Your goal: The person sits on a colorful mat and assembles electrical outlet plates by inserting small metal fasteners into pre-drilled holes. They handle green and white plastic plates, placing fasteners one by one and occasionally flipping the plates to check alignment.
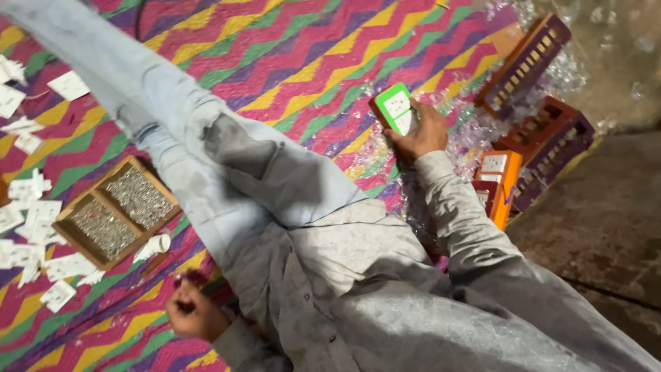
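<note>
While the person sits on a zigzag-patterned mat (289, 62) with a leg in pale jeans (206, 151) stretched across it, the right hand (421, 134) is closed around a green-framed switch plate (396, 109), fingers wrapped over its lower edge and lifting it just above a heap of clear plastic wrappers (482, 131). Being a flat moulded plastic piece with a white face, it looks light and stiff, smooth enough to slide in a loose grasp, and likely to crack if bent; the rim of the frame seems the safest place to take hold, as the hand does now. Just beside the forearm lie orange-framed switch plates (497, 180), stacked on edge amid the wrappers. Beyond them stand two slatted plastic crates (544, 103), brown and purple, tilted against each other; what they hold cannot be made out.

On the other side, the left hand (189, 311) is curled nearly shut near the mat, pinching something small and dark that is too blurred to identify. Near it sits a shallow wooden tray (116, 213) split into two compartments, each filled with a glittering mass of small metal parts, perhaps screws. White paper slips (31, 227) lie scattered around the tray and further up the mat.
</note>
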Demonstrator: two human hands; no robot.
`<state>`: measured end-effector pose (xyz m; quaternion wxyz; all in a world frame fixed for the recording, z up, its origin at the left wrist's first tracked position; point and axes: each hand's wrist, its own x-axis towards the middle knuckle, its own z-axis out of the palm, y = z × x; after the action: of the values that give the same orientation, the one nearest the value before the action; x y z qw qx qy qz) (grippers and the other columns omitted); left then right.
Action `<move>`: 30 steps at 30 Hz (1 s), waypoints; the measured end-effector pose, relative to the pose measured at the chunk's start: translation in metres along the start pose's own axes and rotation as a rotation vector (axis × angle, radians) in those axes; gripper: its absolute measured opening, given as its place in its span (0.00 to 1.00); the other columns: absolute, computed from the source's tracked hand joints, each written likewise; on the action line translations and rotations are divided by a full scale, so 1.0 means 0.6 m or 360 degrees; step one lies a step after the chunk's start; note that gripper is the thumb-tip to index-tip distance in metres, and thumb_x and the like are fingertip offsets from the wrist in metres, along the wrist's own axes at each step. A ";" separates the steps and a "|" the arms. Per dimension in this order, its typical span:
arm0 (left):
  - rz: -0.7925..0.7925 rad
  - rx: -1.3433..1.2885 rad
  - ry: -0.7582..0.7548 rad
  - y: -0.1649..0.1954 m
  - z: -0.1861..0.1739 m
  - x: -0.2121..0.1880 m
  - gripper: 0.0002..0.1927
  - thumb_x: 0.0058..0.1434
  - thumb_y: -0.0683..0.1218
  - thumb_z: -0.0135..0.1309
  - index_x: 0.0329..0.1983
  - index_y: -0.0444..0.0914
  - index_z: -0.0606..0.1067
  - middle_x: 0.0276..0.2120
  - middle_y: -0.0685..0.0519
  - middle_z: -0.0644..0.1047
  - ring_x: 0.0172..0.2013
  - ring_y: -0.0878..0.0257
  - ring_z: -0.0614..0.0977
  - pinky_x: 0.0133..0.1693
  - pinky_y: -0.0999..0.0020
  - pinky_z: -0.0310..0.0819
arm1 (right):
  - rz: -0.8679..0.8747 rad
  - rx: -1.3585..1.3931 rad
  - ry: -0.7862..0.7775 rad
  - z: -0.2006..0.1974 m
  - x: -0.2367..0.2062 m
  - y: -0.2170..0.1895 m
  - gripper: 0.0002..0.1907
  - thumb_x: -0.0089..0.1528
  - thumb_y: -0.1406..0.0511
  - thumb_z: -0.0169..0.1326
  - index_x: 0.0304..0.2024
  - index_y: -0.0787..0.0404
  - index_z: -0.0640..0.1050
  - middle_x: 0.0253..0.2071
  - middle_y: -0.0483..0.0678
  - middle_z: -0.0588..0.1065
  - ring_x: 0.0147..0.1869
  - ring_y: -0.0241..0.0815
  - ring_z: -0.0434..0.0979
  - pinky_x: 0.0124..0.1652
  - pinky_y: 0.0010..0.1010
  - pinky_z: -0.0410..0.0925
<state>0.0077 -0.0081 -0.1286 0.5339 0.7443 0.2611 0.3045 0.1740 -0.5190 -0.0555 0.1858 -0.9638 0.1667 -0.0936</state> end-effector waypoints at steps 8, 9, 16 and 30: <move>0.0036 0.0183 -0.0240 0.087 0.072 0.022 0.11 0.72 0.45 0.61 0.36 0.34 0.75 0.27 0.58 0.73 0.28 0.72 0.69 0.31 0.74 0.64 | -0.0092 -0.0060 -0.0025 0.018 -0.010 -0.004 0.44 0.48 0.50 0.74 0.61 0.63 0.74 0.55 0.59 0.75 0.60 0.62 0.74 0.58 0.48 0.66; 0.0032 0.0191 -0.0293 0.102 0.081 0.019 0.11 0.72 0.46 0.60 0.35 0.34 0.75 0.25 0.58 0.72 0.27 0.72 0.69 0.30 0.74 0.63 | -0.0077 -0.0064 -0.0052 0.017 -0.009 -0.004 0.44 0.48 0.51 0.74 0.61 0.63 0.74 0.55 0.59 0.75 0.60 0.62 0.74 0.59 0.47 0.66; -0.0005 0.0062 -0.0781 0.223 0.125 -0.035 0.10 0.65 0.46 0.59 0.33 0.35 0.76 0.17 0.52 0.71 0.18 0.66 0.68 0.22 0.67 0.61 | -0.0163 -0.0272 0.0022 0.030 0.005 -0.043 0.43 0.57 0.46 0.68 0.64 0.64 0.70 0.61 0.61 0.71 0.68 0.64 0.63 0.60 0.58 0.56; 0.0069 0.0139 -0.1194 0.264 0.193 -0.035 0.11 0.63 0.48 0.61 0.31 0.37 0.75 0.27 0.48 0.79 0.26 0.52 0.81 0.28 0.60 0.72 | -0.0967 -0.0036 -0.0127 0.152 0.245 -0.378 0.29 0.63 0.54 0.63 0.61 0.58 0.70 0.60 0.57 0.70 0.65 0.62 0.65 0.57 0.64 0.56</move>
<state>0.0883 -0.1433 -0.0096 0.5537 0.8315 0.0444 0.0106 0.3973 -0.3427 -0.0332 0.1449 -0.9745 -0.1356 -0.1051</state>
